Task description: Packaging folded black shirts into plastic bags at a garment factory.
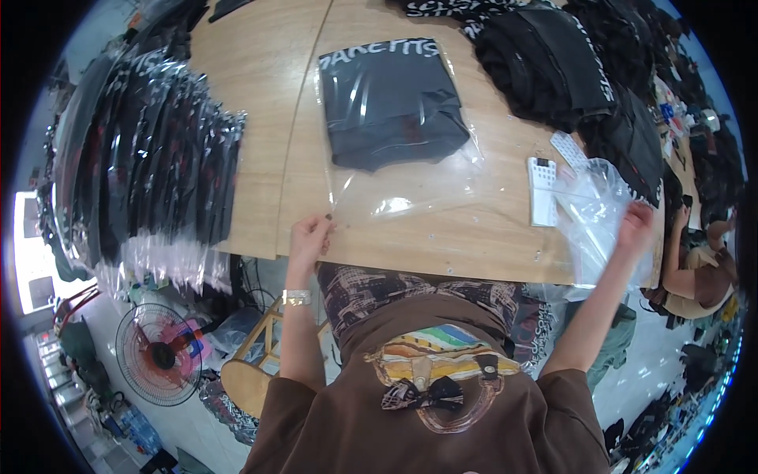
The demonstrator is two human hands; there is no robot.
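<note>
A folded black garment [395, 103] with white lettering along its far edge lies inside a clear plastic bag [395, 207] on the wooden table. The bag's open-looking near end spreads flat toward me. My left hand [311, 238] pinches the near left corner of this bag at the table's front edge. At the right, my right hand [635, 229] is raised beside a pile of loose clear plastic bags [592, 209], its fingers curled. Whatever those fingers hold, if anything, is too small to tell.
Packed black garments [150, 158] stand in a long row at the left. Folded black garments [545, 67] are heaped at the back right. Sheets of white stickers [542, 189] lie near the loose bags. A floor fan [162, 355] and a wooden stool [249, 375] stand below left; another person [699, 268] sits far right.
</note>
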